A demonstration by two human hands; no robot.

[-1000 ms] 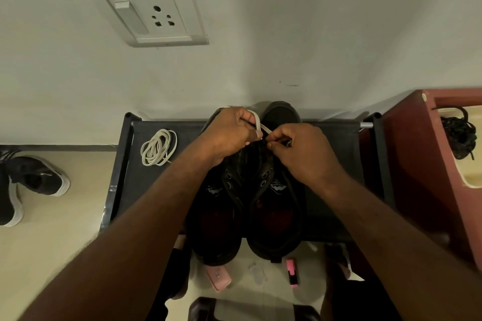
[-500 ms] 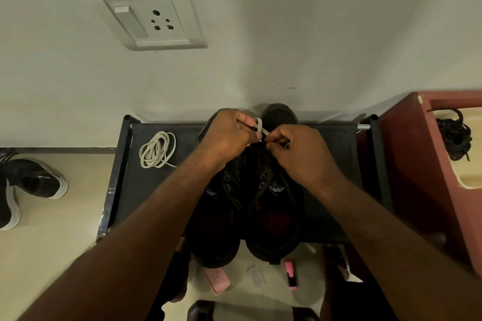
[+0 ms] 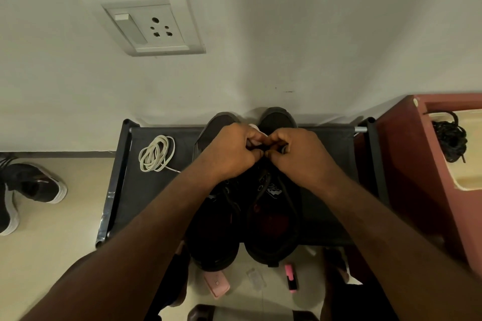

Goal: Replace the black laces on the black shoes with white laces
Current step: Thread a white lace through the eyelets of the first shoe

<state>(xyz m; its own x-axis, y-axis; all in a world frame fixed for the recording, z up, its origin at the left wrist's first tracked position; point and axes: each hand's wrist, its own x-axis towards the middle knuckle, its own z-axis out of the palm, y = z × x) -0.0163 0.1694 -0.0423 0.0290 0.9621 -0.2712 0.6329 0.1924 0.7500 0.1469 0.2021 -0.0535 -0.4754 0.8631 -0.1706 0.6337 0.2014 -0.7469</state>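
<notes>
Black fabric rack shelf (image 3: 135, 185) sits with its back edge against the white wall (image 3: 313, 47). A maroon stand (image 3: 407, 177) is just beside its right frame post. We see open fabric left of the shoes, where a coiled white lace (image 3: 156, 154) lies near the back left corner, and a narrower strip on the right. Both heels hang over the shelf's front edge.

Left black shoe (image 3: 216, 237) and right black shoe (image 3: 273, 232) stand side by side, touching, toes at the wall. Eyelets and a tongue logo show on the right one. Black laces (image 3: 450, 138) lie bunched in the stand's cream recess, well apart from the shoes.

Left hand (image 3: 229, 154) and right hand (image 3: 300, 156) meet knuckle to knuckle over the right shoe's front lacing, forearms reaching in from below. Left-hand fingers curl round a white lace (image 3: 257, 131) that peeks out above them. Right-hand fingers are curled too, pinching at the same spot, and we read the pale bit at its fingertips as that lace.

On the floor we note a pink phone (image 3: 216, 285) and, far left, a sneaker (image 3: 36, 182).
</notes>
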